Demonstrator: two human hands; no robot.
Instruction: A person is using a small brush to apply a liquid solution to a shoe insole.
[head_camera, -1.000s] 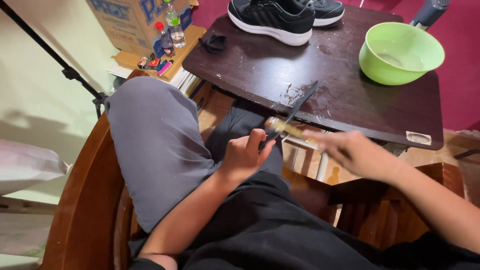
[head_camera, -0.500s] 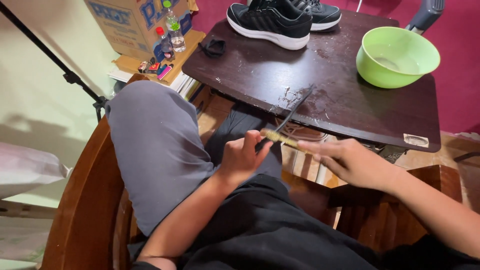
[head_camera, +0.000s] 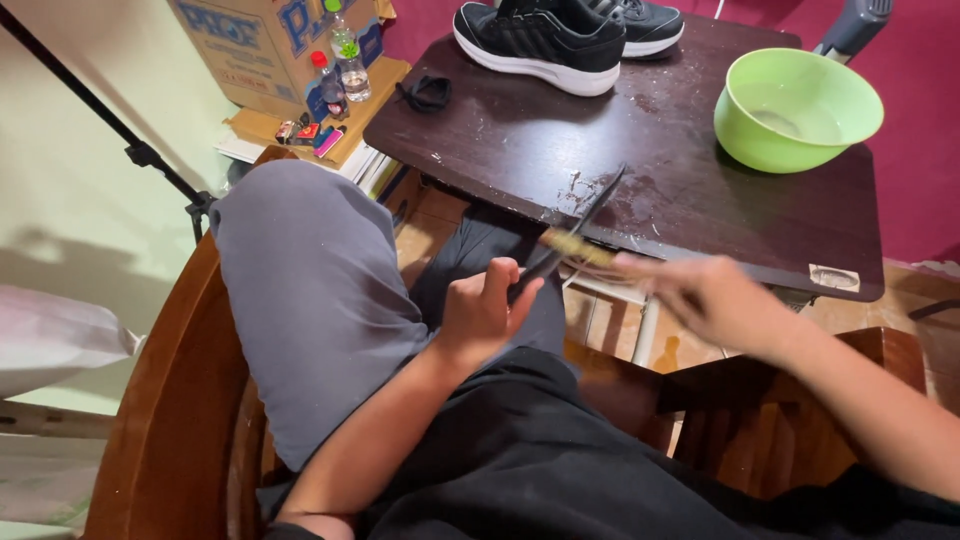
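1. The left hand (head_camera: 485, 312) has its fingers (head_camera: 500, 282) curled tight around a dark knife (head_camera: 570, 235).
2. The right hand (head_camera: 705, 295) is blurry and pinches a thin yellow stick (head_camera: 578, 247) against the blade.
3. A green bowl (head_camera: 795, 105) on the counter (head_camera: 680, 190) holds a little water.

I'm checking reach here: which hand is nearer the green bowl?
Right. The right hand lies just below the green bowl; the left hand grips a dark knife further left.
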